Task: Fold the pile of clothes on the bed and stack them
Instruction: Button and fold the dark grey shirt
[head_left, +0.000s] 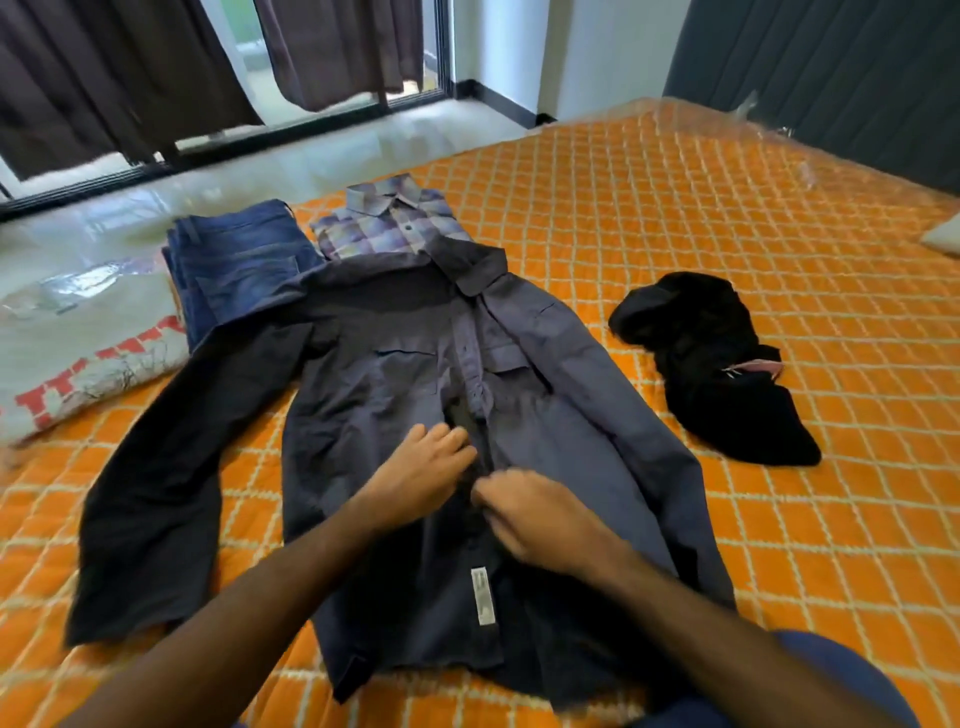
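A dark button-up shirt (415, 415) was laid front-up on the quilted bed (727, 260), its placket pinched by the right hand (540, 514) and flattened by the left hand (421, 467), fingers extended; a gaping, skewed front was judged likely if buttons were misaligned.

Dark curtains (104, 78) hang over a glass door (332, 67), glossy floor (311, 156).

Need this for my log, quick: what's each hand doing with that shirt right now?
Left hand: open, fingers resting flat on the dark shirt by its button placket.
Right hand: fingers curled at the placket, apparently pinching it.
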